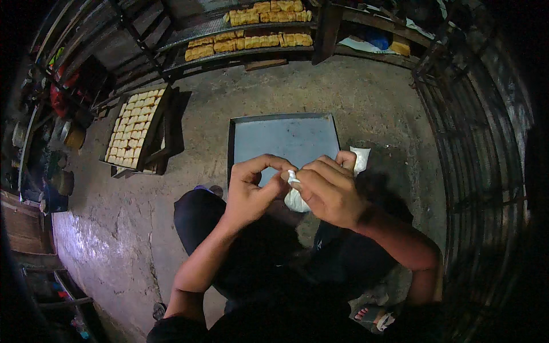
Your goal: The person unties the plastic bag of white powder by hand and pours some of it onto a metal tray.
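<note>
Left hand and right hand pinch the neck of a white bag.
Both curled, they meet at the near edge of a tray; another bag sits beside its right edge.

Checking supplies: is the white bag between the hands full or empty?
Filled, at least partly: the white bag bulges below its pinched neck.

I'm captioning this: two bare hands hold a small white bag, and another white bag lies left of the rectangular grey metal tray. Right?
Not quite: the head view shows the other white bag lying right of the rectangular grey metal tray. The left hand and right hand do hold the small white bag.
</note>
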A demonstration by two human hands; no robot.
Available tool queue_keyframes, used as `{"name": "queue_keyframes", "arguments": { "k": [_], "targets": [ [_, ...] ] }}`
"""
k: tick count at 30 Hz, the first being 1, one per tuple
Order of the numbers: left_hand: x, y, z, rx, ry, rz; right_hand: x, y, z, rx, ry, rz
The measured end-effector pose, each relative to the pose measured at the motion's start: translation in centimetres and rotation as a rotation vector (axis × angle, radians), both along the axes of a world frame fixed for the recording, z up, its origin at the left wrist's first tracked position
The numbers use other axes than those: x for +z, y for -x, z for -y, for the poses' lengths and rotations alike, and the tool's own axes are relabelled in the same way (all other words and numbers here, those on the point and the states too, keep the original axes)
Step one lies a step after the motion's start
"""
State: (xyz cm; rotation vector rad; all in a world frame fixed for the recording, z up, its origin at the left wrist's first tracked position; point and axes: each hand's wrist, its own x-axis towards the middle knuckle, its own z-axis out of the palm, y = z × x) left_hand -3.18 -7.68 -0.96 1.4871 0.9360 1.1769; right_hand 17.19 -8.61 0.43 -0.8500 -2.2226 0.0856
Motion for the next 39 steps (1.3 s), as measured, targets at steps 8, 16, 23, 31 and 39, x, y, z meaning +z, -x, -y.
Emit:
{"name": "queue_keyframes", "arguments": {
  "k": [8,16,23,31,39],
  "targets": [
    [1.3,2.1,-2.2,-0.156,-0.523,-0.514,-0.5,-1.2,-2.5,0.151,0.217,0.113],
    [1.2,1.4,-2.0,-0.073,-0.103,-0.44,0.3,-1.1,-4.4,0.301,0.451,-0.16],
    [1.9,2.1,-2.0,-0.166,-0.013,-0.52,-0.6,-0.4,-5.3,0.367,0.372,-0.043],
    [-1.0,2.0,-1.6,-0.172,-0.036,-0.556,-1.4,-0.3,-4.5,0.248,0.185,0.365],
    [-1.8,0.9,-1.0,-0.19,-0.009,-0.509,-3.6,0.4,-3.5,0.146,0.161,0.501]
  ]
}}
